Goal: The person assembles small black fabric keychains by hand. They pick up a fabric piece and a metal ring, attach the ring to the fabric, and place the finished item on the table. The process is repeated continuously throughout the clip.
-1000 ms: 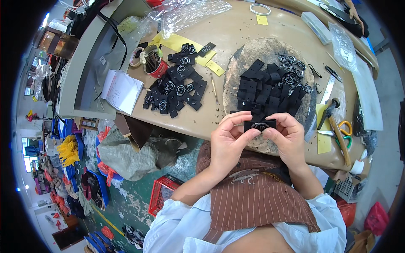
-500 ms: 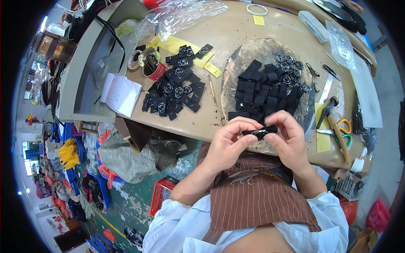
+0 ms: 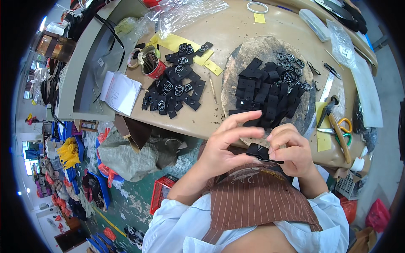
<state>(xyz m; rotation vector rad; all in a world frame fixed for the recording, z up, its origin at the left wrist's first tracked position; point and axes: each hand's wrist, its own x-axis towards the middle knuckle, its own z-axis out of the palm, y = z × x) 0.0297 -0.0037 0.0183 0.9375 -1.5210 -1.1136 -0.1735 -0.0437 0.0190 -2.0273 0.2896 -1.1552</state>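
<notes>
In front of my apron, a small black leather-like tab (image 3: 258, 151) is pinched in my right hand (image 3: 291, 152), thumb against bent fingers. My left hand (image 3: 225, 145) has its index and middle fingers stretched out above the tab. Its thumb tip meets the tab's left end. Just beyond both hands, a pile of flat black tabs (image 3: 263, 90) lies on a round worn block (image 3: 230, 63). Black and silvery rings (image 3: 287, 67) are heaped at the pile's far right. Left of the block is another heap of black tabs with rings fitted (image 3: 177, 86).
A hammer (image 3: 333, 114), scissors (image 3: 346, 130) and a metal ruler (image 3: 326, 88) lie at the right. A red tin (image 3: 158, 69), a tape roll (image 3: 134, 58) and an open notebook (image 3: 121, 93) occupy the left. Clear plastic (image 3: 190, 17) spreads across the far side of the table (image 3: 202, 120).
My left index and middle fingers have lifted and spread away from the tab. My right hand has closed on it, and the tab has moved slightly closer to my body.
</notes>
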